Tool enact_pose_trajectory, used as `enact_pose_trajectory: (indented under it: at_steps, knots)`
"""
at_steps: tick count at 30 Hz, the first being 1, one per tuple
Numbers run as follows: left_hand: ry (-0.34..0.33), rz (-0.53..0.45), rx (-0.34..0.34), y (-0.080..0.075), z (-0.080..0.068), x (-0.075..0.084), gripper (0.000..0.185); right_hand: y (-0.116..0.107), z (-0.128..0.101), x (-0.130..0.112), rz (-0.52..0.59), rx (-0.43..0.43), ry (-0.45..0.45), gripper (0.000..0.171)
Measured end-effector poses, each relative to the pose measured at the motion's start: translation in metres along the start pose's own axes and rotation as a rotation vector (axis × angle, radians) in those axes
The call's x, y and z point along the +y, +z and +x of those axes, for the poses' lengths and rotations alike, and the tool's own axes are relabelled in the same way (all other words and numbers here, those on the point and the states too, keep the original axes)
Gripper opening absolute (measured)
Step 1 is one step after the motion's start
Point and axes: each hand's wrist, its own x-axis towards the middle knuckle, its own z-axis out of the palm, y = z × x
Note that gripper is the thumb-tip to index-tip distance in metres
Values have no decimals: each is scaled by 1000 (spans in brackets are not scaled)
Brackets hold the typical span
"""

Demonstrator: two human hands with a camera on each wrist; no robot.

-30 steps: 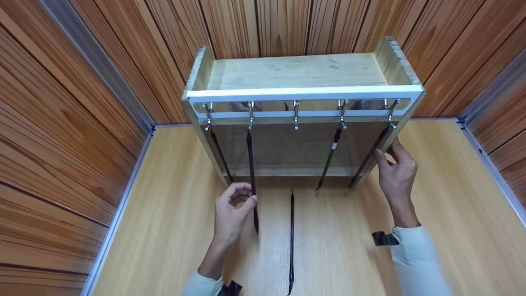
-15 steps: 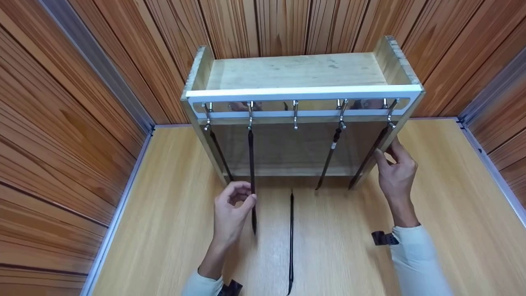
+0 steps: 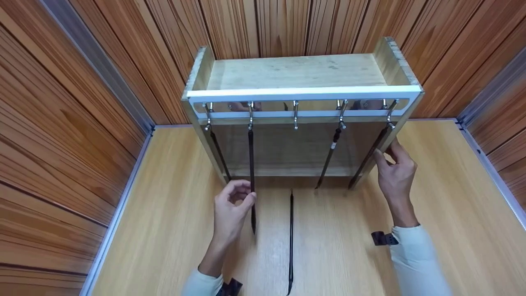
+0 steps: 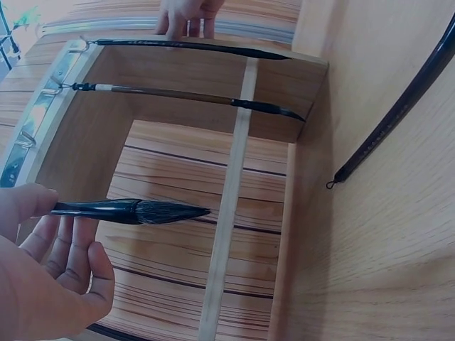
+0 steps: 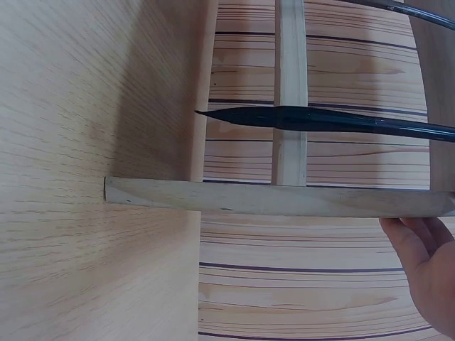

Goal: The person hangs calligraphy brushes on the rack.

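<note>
Left hand (image 4: 50, 273) pinching brush (image 4: 131, 210), bristles visible

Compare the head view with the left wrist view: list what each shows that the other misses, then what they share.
Only the head view shows the row of metal hooks on the white rail, the bare middle hook, and the right sleeve.

Only the left wrist view shows the bristle tip of the black calligraphy brush close up.

Both show the wooden rack, the left hand pinching that brush, the right hand on the rack's side, and the loose brush lying on the table.
</note>
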Motion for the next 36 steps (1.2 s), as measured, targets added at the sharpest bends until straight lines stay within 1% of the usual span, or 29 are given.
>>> enact_pose_trajectory:
  at_steps: [6, 10, 13, 16, 18, 22, 24, 26, 29, 32, 36]
  knots:
    - [-20, 8, -3, 2, 4, -6, 16, 0, 0, -2, -1, -4, 9, 43]
    - [-19, 0, -1, 3, 6, -12, 16, 1, -1, -20, -11, -13, 4, 43]
    - [-23, -7, 8, 3, 8, -16, 15, 1, -2, -34, 8, -16, 0, 43]
    - [-26, -11, 22, 3, 10, -20, 14, 1, -2, -39, 14, -18, -1, 44]
    - [-30, -7, 34, 3, 12, -22, 13, 1, -2, -35, 9, -18, -1, 45]
    - [-57, -3, 52, 3, 15, -25, 12, 2, 0, -15, -10, -12, -1, 46]
    - [-69, -11, 54, 3, 17, -26, 12, 2, 0, -5, -12, -4, -10, 45]
    - [-80, -16, 53, 3, 18, -27, 11, 2, 1, -1, -4, 3, -19, 44]
    - [-78, -26, 44, 1, 18, -29, 10, 2, 0, 1, 7, 7, -31, 42]
    - [-76, -29, 40, -1, 18, -32, 8, 1, 0, 0, 0, 3, -25, 44]
    - [-92, -37, 41, -3, 16, -35, 7, 0, -1, -8, -13, -1, -25, 44]
